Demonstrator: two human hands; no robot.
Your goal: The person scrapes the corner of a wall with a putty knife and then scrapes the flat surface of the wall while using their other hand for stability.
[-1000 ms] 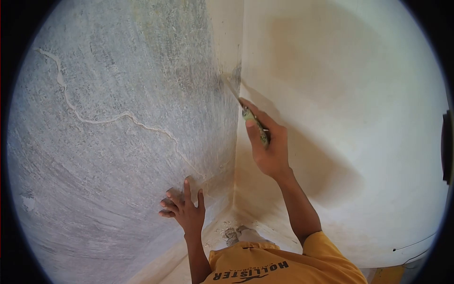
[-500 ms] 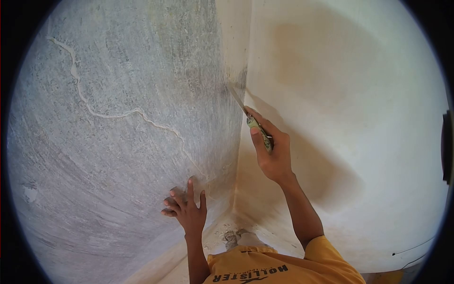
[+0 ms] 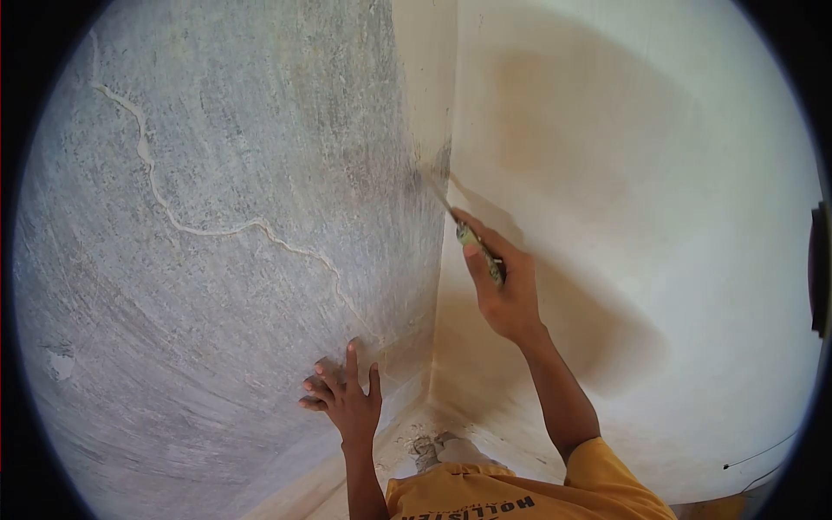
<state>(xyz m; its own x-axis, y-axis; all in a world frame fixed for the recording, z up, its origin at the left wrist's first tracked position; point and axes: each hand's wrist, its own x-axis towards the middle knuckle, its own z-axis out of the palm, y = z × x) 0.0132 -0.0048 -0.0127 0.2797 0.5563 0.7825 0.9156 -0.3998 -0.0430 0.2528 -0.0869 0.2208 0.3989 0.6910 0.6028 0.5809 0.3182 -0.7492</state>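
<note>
My right hand (image 3: 507,282) is wrapped round the green patterned handle of a scraper (image 3: 482,254). Its thin blade points up and left, with the tip at the grey wall (image 3: 260,130) close to the corner. Lower down, my left hand (image 3: 349,400) lies against the grey wall with its fingers spread and nothing in them. A pale, winding filled crack (image 3: 208,232) runs down the grey surface and ends just above my left hand.
A smooth cream wall (image 3: 676,225) meets the grey one at a vertical corner on the right. Debris (image 3: 422,427) lies at the corner's foot near my feet. A dark object (image 3: 818,269) stands at the right edge, with a thin wire below it.
Both hands, the scraper and the wall features appear slightly lower in the view. My right hand still grips the scraper, and my left hand remains spread on the wall.
</note>
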